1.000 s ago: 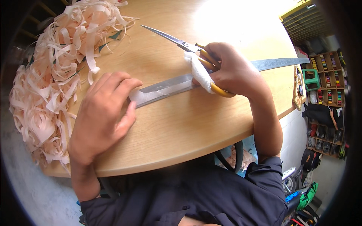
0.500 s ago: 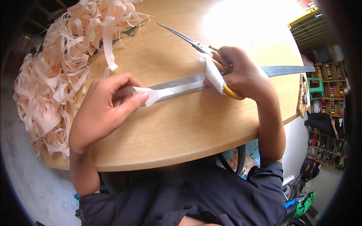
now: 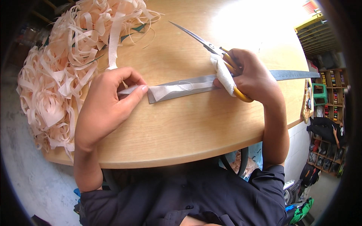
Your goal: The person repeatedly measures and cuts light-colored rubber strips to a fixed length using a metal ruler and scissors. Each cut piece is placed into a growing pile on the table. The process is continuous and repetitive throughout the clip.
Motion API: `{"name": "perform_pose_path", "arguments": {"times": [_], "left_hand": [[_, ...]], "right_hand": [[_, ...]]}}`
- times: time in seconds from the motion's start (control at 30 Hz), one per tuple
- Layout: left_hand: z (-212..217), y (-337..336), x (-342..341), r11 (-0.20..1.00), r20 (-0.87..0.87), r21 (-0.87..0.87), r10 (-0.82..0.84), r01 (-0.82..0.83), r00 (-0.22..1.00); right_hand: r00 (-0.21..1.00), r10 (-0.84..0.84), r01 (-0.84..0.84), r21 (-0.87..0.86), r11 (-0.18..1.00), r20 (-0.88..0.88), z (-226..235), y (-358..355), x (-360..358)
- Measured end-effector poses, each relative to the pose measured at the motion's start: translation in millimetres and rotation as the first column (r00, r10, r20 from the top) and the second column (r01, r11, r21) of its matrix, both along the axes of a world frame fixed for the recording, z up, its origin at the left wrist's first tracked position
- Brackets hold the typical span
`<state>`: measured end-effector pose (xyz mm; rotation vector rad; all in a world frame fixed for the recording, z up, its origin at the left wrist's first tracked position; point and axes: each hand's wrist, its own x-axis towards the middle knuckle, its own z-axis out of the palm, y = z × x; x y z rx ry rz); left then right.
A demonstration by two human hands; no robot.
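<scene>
A long metal ruler [image 3: 290, 75] lies flat across the round wooden table [image 3: 181, 132]. A pale fabric strip [image 3: 177, 89] is stretched along the ruler. My left hand [image 3: 109, 101] pinches the strip's left end and presses it at the ruler's left tip. My right hand [image 3: 250, 75] grips scissors [image 3: 200, 41] with yellow handles, blades shut and pointing up and left, and also holds the strip's other end, which is wrapped over the fingers.
A big heap of peach fabric strips [image 3: 68, 71] covers the table's left side and spills over its edge. Shelves with small items [image 3: 328, 94] stand at the right. The concrete floor [image 3: 30, 180] shows at lower left.
My left hand has pulled the strip out to the left along the ruler, so more of it now lies flat. My right hand with the scissors has shifted slightly.
</scene>
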<state>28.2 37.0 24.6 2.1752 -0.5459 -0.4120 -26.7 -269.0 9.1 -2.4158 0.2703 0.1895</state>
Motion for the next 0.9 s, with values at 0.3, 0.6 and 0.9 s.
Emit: {"name": "perform_pose_path", "arguments": {"times": [0.3,0.6,0.9], "left_hand": [[22,3,3,0.995,-0.399,0.092,0.067,-0.033,0.915],[12,2,2,0.994,-0.331,0.084,0.089,-0.065,0.94],[9,-2,-3,0.989,-0.148,0.129,0.094,-0.075,0.984]], "right_hand": [[0.996,-0.041,0.042,-0.009,0.999,0.079,-8,-1,-4],[0.999,-0.011,0.011,0.002,1.0,0.038,-2,-1,-3],[1.0,-0.03,0.03,-0.016,0.999,-0.008,0,2,-2]]}}
